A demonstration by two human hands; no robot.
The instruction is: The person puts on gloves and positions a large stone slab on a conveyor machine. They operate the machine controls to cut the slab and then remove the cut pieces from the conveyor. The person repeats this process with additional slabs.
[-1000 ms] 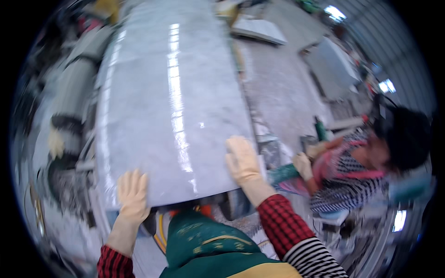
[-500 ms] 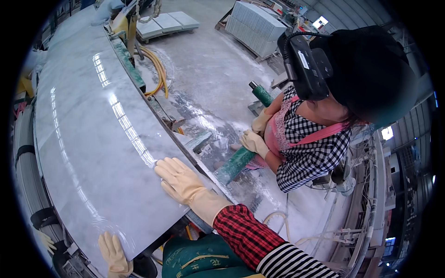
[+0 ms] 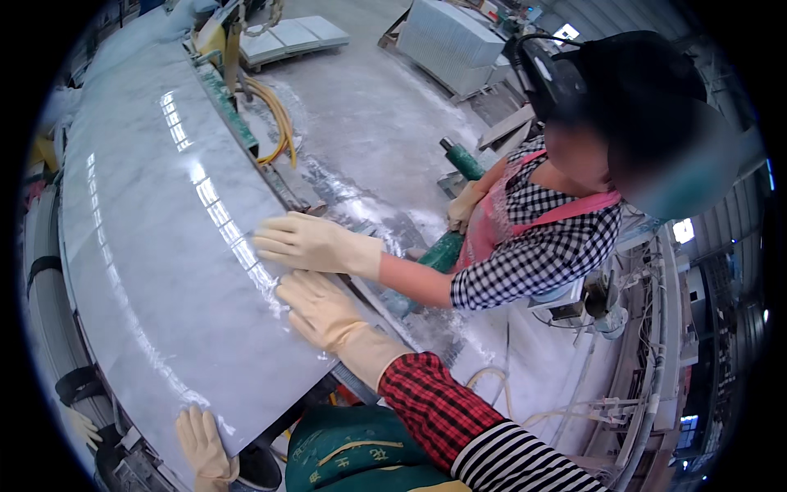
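A large polished slab of pale grey-white stone (image 3: 156,262) lies flat on the machine bed, with bright light strips mirrored on its wet-looking surface. At its near left corner, my left hand (image 3: 202,447), in a cream rubber glove, rests flat with fingers stretched out. My right hand (image 3: 321,312), gloved alike, lies palm down on the slab near its right edge, fingers extended. Just beyond it, almost touching, a co-worker's gloved hand (image 3: 316,243) reaches onto the slab. That person's other gloved hand (image 3: 465,205) stays by a green cylinder (image 3: 463,160).
Coiled yellow hoses (image 3: 279,123) hang at the bed's right side. Stacked stone tiles (image 3: 451,45) and a pallet of flat panels (image 3: 295,39) stand on the floor behind. Grey rollers or covers (image 3: 45,271) line the left edge. Another gloved hand (image 3: 82,426) shows at far left.
The co-worker has moved one hand from the green cylinder onto the slab beside my right hand, and leaned slightly. Both my hands stay almost where they were.
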